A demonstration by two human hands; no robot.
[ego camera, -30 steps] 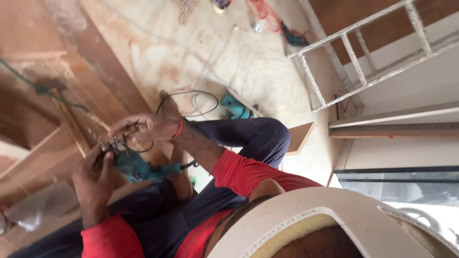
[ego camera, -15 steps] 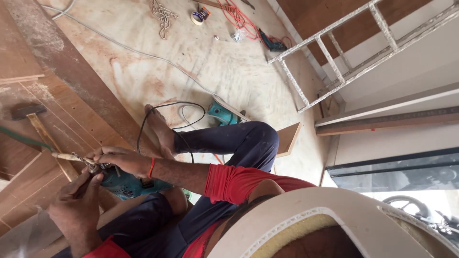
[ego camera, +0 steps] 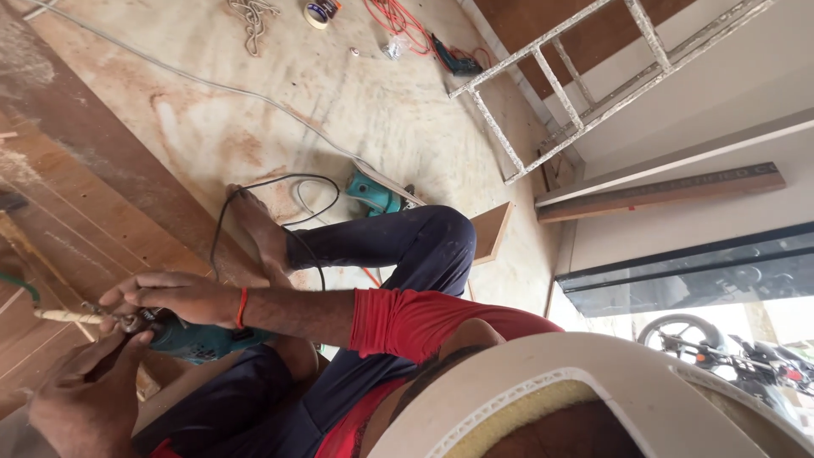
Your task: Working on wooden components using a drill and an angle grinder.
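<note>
A teal power drill [ego camera: 199, 341] lies across my lap, its chuck end pointing left over brown wooden boards [ego camera: 76, 220]. My right hand [ego camera: 174, 295], with an orange band on the wrist, rests over the drill and pinches the metal chuck [ego camera: 127, 321]. My left hand [ego camera: 75, 400] comes up from below, its fingers closed on the same chuck end. A pale thin bit or stick [ego camera: 59, 315] pokes out to the left of the chuck. I sit on the floor in a red shirt, one knee [ego camera: 441, 229] raised and a bare foot [ego camera: 254, 229] on the plywood.
A second teal power tool [ego camera: 373, 195] and a looped black cable [ego camera: 271, 182] lie beyond my foot. A paint-spattered ladder [ego camera: 577, 85] leans at the right, near a wood offcut [ego camera: 492, 231]. A tape roll [ego camera: 318, 12], rope [ego camera: 250, 21] and orange cord [ego camera: 394, 17] lie farther off.
The view has swung, so my hands and the drill now sit lower and further left. My right arm has stretched out along the drill. Both hands stay on the drill.
</note>
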